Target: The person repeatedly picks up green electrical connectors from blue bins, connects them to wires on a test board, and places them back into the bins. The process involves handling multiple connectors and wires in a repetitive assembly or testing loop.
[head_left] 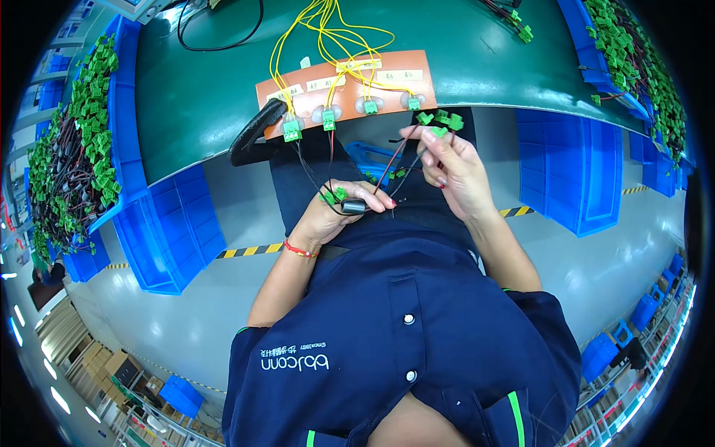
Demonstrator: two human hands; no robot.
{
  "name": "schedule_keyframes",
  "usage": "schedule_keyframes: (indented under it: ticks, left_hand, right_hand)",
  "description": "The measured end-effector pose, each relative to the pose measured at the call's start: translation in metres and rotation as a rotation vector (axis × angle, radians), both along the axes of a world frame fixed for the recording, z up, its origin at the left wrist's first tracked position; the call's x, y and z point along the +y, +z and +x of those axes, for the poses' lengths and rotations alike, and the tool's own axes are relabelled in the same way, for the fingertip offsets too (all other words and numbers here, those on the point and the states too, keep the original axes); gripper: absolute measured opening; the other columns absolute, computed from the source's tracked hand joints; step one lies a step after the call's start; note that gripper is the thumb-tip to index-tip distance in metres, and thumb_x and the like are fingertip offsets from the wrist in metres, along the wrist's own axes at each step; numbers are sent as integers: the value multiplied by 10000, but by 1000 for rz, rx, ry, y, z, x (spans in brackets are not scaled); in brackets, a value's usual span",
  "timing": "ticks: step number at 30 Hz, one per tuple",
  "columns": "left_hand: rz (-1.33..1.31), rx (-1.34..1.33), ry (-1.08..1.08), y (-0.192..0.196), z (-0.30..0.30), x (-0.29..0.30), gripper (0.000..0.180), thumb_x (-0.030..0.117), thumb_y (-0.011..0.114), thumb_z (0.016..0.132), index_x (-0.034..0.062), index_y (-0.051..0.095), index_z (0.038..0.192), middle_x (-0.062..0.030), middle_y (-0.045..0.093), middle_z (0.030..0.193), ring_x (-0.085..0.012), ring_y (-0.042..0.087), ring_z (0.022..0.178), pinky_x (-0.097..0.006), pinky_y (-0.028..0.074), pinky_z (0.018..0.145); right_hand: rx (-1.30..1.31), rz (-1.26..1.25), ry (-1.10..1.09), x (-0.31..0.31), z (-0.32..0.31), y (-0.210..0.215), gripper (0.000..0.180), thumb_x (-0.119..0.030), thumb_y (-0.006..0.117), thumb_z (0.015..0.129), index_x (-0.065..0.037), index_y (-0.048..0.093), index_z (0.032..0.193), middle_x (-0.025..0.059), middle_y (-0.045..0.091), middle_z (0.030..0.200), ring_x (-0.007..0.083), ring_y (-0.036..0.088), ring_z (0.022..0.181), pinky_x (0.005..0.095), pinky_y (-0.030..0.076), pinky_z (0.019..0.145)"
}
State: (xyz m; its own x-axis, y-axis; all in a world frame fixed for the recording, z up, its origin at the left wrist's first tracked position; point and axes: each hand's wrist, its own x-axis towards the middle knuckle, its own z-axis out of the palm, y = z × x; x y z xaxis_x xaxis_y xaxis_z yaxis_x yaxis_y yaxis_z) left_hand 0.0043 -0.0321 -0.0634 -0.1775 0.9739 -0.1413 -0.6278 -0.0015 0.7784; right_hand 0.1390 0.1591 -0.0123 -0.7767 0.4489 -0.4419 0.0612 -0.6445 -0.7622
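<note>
My left hand [339, 210] rests in my lap and grips a bundle of thin black and red wires [387, 167] with a black cylindrical piece [354, 207] and small green connectors [333, 195]. My right hand [452, 167] is raised just below the table edge, pinching green terminal connectors [441, 121] on the wire ends. In front of both hands an orange test board [344, 89] lies on the green table [208, 97], with several green plugs [292, 130] along its near edge and yellow wires [328, 30] running off its far side.
Blue bins of wired green connectors stand at the left [82, 141] and at the top right [633, 59]. More blue bins [179, 223] sit under the table, another stack at the right [573, 171]. A black cable [216, 41] loops on the table.
</note>
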Motion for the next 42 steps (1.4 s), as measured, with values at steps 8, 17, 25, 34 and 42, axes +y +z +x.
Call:
schedule_keyframes:
  ticks: [8,17,25,34,42]
  left_hand:
    - [-28,88,-192,5,-19,-1,105,102,754,801,-2,741,803,-138,720,870,-246,688,857,-344,528,814]
    - [-330,-219,109,15,-9,-2,296,28,570,925,-2,634,1213,-35,689,984,0,345,544,-175,257,492]
    - [-426,-86,70,14,-6,-16,305,66,568,960,17,622,1256,-87,724,1017,-33,338,540,-183,259,488]
    - [-452,-75,81,14,-4,-17,286,67,556,956,22,653,1221,-64,726,998,-37,342,567,-183,287,512]
    - [-452,-47,84,13,-5,-24,271,50,555,931,23,678,1170,-59,715,963,-39,353,581,-188,275,522]
  right_hand:
    - [-7,288,18,-20,-15,-2,224,-205,636,992,11,696,1002,-8,631,810,26,511,696,203,423,642]
    - [197,137,157,-22,-31,9,167,-158,586,996,-27,629,901,10,626,827,61,533,732,244,447,671]
    - [192,-15,93,-26,-34,2,157,-156,578,988,-37,640,906,-54,534,709,3,311,518,207,253,485]
    - [233,-310,46,-30,-44,8,232,-213,541,1002,-27,618,886,-73,396,631,29,289,489,219,237,461]
    - [286,-479,-54,-43,-47,5,246,-232,516,1013,-44,576,866,-72,361,635,29,294,501,211,252,467]
